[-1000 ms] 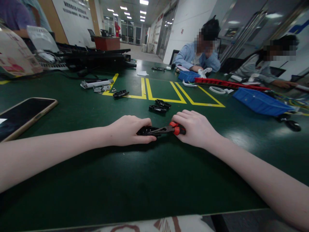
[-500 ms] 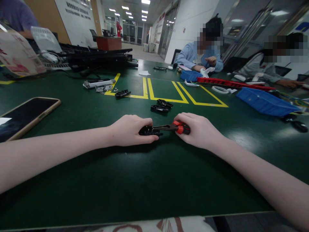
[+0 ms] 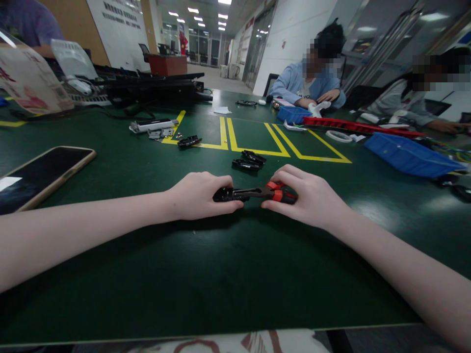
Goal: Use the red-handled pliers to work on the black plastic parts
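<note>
My left hand [image 3: 198, 196] rests on the green table [image 3: 221, 274] and grips a small black plastic part [image 3: 223, 194]. My right hand [image 3: 307, 198] holds red-handled pliers [image 3: 274, 192] by the handles. The dark jaws of the pliers point left and meet the black part between my two hands. Two more black parts [image 3: 248, 161] lie just beyond my hands. Much of the held part is hidden under my left fingers.
A phone [image 3: 40, 176] lies at the left. A black part [image 3: 189, 142] and a white piece [image 3: 152, 126] sit by yellow floor-tape lines. Blue bins [image 3: 408, 156], a red strip [image 3: 353, 127] and two seated people are at the far right. Black equipment [image 3: 154, 88] stands at the back.
My right hand's fingers have lifted and spread a little over the pliers' handles, showing more red. The view shifted slightly; my left hand has kept its grip.
</note>
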A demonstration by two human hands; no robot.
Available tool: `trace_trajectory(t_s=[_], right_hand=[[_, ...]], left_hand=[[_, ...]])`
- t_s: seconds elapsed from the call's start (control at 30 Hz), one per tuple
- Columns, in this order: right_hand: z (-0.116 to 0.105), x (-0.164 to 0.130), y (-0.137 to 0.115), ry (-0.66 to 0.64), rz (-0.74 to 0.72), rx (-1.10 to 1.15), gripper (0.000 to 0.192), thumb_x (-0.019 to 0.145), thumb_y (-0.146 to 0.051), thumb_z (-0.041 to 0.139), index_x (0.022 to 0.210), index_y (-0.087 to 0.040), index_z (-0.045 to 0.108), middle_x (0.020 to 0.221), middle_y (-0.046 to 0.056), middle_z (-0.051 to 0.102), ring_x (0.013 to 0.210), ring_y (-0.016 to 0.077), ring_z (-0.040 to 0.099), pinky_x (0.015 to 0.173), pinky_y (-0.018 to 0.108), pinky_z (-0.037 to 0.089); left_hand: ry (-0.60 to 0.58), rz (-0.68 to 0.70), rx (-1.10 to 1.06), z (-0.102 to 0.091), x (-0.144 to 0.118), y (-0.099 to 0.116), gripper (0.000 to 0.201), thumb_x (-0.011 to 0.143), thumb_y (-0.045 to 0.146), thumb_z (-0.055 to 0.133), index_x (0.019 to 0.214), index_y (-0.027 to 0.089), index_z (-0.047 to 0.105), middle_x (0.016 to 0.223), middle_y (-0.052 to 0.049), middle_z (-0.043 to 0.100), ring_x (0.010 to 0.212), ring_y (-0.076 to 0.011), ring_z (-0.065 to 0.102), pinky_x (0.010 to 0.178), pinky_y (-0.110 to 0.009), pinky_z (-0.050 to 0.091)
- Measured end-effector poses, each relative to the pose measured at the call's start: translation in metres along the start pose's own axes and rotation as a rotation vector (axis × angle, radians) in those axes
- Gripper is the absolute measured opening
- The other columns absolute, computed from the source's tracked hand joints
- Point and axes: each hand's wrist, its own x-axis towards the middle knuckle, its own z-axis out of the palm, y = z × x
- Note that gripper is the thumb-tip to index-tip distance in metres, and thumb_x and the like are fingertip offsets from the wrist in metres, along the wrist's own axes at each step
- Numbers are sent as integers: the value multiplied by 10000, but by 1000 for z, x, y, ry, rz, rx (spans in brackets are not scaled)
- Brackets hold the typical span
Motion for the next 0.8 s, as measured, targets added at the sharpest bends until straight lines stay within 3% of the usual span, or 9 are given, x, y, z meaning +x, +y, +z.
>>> trace_trajectory(t_s=[0.43,0.8], right_hand=[[-1,-2,-4,14,24,-13,398,871,-573,574,937,-188,648,910,82,668,749,218,616,607,322,430],[-1,-2,-7,-21,30,-43,382,880,-570,551,843,-196,620,813,63,634,675,194,576,566,310,389]], left_hand=[[16,-9,21,0,0,0,472,913,615,491,1041,187,643,868,-43,724,719,-191,647,585,-261,405],[13,0,39,1,0,-1,483,911,621,490,1058,186,641,860,-41,721,715,-192,644,578,-263,404]])
